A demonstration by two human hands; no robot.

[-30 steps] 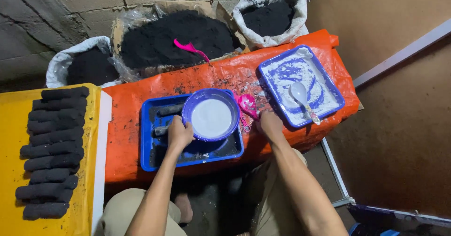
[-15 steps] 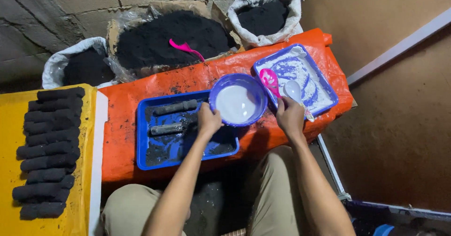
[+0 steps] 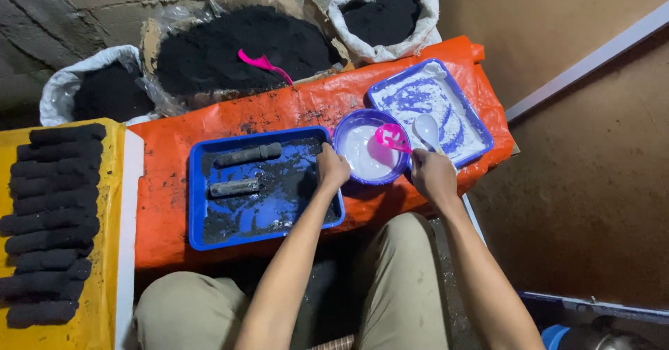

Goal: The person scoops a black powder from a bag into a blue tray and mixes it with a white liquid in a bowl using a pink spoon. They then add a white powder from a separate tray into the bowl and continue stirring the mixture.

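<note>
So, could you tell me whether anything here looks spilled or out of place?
Yes: black powder is scattered over the orange sheet around the blue tray, outside any container. Nothing else stands out.

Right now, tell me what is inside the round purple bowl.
The purple bowl holds pale white liquid or paste, with a pink scoop resting at its far rim. The bowl's bottom is covered, so nothing beneath shows.
</note>
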